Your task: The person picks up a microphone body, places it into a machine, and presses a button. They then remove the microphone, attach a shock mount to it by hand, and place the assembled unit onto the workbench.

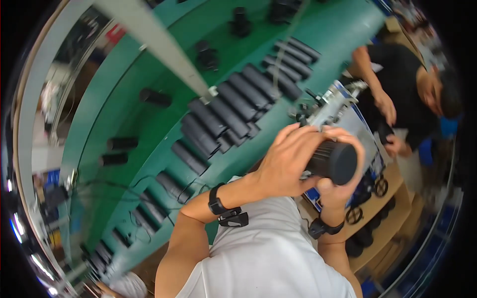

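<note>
A black cylindrical part (344,163) with a ribbed side and a flat round end is held up in front of me, over the right side of the bench. My left hand (285,161) closes round its left side, fingers over the ribbed part. On the other side, my right hand (343,192) curls round the round end, its thumb on the near side and its fingers over the top. Just beyond my fingers stands a metal fixture (330,107) with silver fittings. The part's far side is hidden by my hands.
Many black cylinders (228,116) lie in rows along the green bench (258,164). A pale post (164,44) rises from it. Across to the right a person (397,84) in black handles a dark part. A wooden shelf (392,213) holds black parts and handwheels.
</note>
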The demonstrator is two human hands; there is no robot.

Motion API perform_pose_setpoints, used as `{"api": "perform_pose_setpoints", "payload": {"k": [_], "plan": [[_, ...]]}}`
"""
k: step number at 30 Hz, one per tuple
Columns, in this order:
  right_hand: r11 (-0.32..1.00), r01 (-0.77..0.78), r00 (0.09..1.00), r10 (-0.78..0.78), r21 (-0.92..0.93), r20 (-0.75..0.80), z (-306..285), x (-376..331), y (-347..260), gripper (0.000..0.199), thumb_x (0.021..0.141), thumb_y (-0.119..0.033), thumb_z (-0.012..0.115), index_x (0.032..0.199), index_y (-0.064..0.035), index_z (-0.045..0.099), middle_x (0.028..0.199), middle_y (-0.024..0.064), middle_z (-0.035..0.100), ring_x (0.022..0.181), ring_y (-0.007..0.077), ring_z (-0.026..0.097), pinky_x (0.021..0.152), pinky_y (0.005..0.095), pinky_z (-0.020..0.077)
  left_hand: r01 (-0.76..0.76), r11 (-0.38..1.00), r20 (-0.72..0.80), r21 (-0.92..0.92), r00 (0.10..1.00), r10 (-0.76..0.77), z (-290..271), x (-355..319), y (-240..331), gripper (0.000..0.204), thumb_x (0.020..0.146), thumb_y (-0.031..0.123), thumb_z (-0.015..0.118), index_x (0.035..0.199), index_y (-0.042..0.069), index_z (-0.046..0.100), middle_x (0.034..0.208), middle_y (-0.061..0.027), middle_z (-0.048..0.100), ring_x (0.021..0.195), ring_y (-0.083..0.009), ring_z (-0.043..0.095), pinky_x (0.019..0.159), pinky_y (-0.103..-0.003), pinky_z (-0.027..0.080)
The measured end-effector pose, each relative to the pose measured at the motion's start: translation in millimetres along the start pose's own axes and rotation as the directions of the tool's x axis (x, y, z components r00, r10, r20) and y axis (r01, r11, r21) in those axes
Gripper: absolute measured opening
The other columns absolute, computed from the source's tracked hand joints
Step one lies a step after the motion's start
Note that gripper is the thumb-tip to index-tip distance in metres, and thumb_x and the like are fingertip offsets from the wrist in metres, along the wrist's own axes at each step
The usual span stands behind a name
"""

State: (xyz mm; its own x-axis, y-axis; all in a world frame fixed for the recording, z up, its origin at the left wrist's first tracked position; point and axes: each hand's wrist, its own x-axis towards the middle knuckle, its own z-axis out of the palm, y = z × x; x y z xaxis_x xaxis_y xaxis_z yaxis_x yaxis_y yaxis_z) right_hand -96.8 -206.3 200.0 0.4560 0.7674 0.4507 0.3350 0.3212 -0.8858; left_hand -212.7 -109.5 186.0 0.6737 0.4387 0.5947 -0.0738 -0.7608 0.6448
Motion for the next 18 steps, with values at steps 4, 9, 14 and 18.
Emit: {"api": "perform_pose_setpoints", "payload": {"k": [4, 9, 14, 18], "plan": [[0.895, 0.118, 0.905, 0.083, -0.431, 0.418, 35.2, 7.8, -2.3, 0.089, 0.068, -0.036, 0.079, 0.137, 0.0034, 0.039, 0.142, 0.0194, 0.041, 0.133, 0.0331, 0.037, 0.111, 0.0427, 0.0270, 0.663, 0.691, -0.033, -0.286, 0.714, -0.699, -55.3, -65.5, -37.7, 0.058, 0.065, 0.026, 0.083, 0.109, -0.002, 0.059, 0.099, -0.0151, 0.065, 0.090, -0.0237, 0.064, 0.079, -0.036, 0.050], [0.889, -0.326, 0.806, 0.439, -0.321, 0.398, 13.1, -25.4, 34.3, 0.061, 0.076, -0.016, 0.071, 0.132, -0.0037, 0.048, 0.135, 0.0134, 0.049, 0.127, 0.0279, 0.045, 0.104, 0.0428, 0.0351, 0.671, 0.695, -0.773, -0.258, 0.288, -0.565, -154.6, -162.5, -145.3, 0.057, 0.072, 0.028, 0.082, 0.112, 0.001, 0.052, 0.101, -0.0106, 0.064, 0.093, -0.0202, 0.062, 0.084, -0.035, 0.048], [0.799, -0.458, 0.721, 0.590, -0.390, 0.363, 3.3, -48.8, 62.3, 0.055, 0.084, -0.016, 0.064, 0.134, -0.0046, 0.046, 0.135, 0.0103, 0.051, 0.129, 0.0219, 0.043, 0.104, 0.0385, 0.0344, 0.936, 0.347, -0.855, -0.057, 0.134, -0.502, -193.1, -224.5, -240.7, 0.072, 0.068, 0.038, 0.083, 0.118, -0.002, 0.050, 0.108, -0.0195, 0.063, 0.100, -0.0319, 0.063, 0.089, -0.039, 0.048], [0.769, -0.503, 0.736, 0.620, -0.394, 0.271, -1.6, -55.8, 73.9, 0.051, 0.085, -0.014, 0.064, 0.132, -0.0053, 0.047, 0.133, 0.0099, 0.052, 0.127, 0.0221, 0.045, 0.102, 0.0391, 0.0358, 0.867, 0.493, -0.888, 0.068, 0.278, -0.366, -215.3, -206.9, -261.3, 0.073, 0.066, 0.036, 0.082, 0.121, 0.001, 0.050, 0.116, -0.0197, 0.061, 0.104, -0.0371, 0.060, 0.088, -0.042, 0.048]]}}
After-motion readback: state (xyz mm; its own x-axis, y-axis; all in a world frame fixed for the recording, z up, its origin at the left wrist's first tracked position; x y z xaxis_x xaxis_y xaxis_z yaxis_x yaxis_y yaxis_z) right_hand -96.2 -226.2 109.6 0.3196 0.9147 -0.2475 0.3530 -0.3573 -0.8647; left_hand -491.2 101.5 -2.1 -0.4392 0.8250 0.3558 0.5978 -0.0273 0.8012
